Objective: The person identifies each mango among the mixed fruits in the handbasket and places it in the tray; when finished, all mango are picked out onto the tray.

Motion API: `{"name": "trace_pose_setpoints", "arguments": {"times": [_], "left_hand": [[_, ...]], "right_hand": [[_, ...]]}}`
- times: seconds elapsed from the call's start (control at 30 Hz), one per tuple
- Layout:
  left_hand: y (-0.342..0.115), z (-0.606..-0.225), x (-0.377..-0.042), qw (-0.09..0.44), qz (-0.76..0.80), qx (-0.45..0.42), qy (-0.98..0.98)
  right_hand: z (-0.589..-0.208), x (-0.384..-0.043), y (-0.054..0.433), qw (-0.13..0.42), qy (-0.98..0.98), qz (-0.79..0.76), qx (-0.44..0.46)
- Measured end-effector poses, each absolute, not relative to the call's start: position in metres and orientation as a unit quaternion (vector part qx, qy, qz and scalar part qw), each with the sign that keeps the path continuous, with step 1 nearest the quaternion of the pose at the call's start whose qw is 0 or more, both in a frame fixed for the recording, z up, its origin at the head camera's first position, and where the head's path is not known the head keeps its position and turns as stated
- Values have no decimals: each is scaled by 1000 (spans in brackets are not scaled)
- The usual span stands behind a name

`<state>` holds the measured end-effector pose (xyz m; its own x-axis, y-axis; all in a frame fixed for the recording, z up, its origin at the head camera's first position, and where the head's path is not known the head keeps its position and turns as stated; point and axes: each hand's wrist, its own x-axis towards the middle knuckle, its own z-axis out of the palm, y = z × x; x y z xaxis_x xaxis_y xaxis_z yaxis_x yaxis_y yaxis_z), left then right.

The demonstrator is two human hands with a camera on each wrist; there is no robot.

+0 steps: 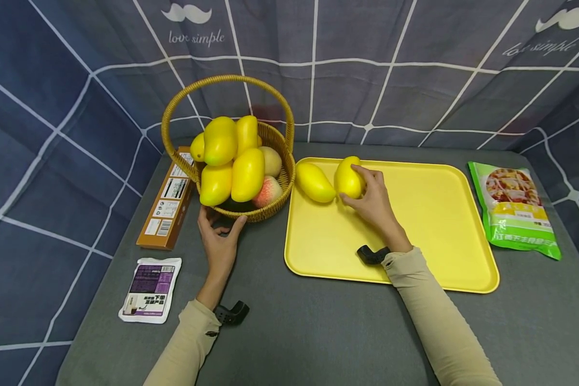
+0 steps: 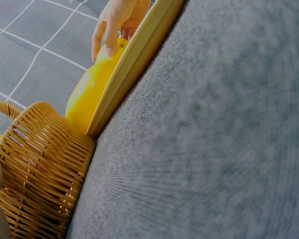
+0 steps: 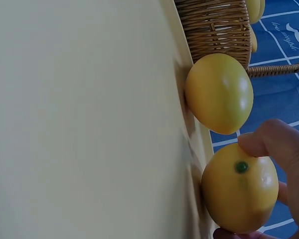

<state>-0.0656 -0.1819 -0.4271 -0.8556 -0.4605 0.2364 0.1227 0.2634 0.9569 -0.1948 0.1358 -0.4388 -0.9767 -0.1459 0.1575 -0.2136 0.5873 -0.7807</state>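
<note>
My right hand (image 1: 370, 197) holds a yellow mango (image 1: 349, 177) on the yellow tray (image 1: 415, 268), thumb on one side and fingers on the other. A green stem spot shows on this mango (image 3: 240, 186) in the right wrist view. Just left of it lies a second mango (image 1: 314, 183), beside the tray's left edge. With thumb and fingers spread round the near side, my left hand (image 1: 218, 241) grips the wicker basket (image 1: 265, 213). Several mangoes (image 1: 220, 140), a reddish peach (image 1: 268, 191) and a dull tan round fruit (image 1: 272, 161) fill the basket.
An orange-brown box (image 1: 166, 206) stands left of the basket, with a white and purple pouch (image 1: 150, 290) nearer the front. Right of the tray lies a green food bag (image 1: 516, 209). A checked curtain (image 1: 347, 91) hangs behind the grey table (image 1: 309, 332).
</note>
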Motion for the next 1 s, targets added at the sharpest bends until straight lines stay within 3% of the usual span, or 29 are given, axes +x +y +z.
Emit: {"name": "trace_pose_setpoints", "arguments": {"times": [1.0], "left_hand": [[-182, -426, -65, 247, -597, 109, -755]], "right_hand": [[-434, -192, 140, 18, -917, 387, 88]]}}
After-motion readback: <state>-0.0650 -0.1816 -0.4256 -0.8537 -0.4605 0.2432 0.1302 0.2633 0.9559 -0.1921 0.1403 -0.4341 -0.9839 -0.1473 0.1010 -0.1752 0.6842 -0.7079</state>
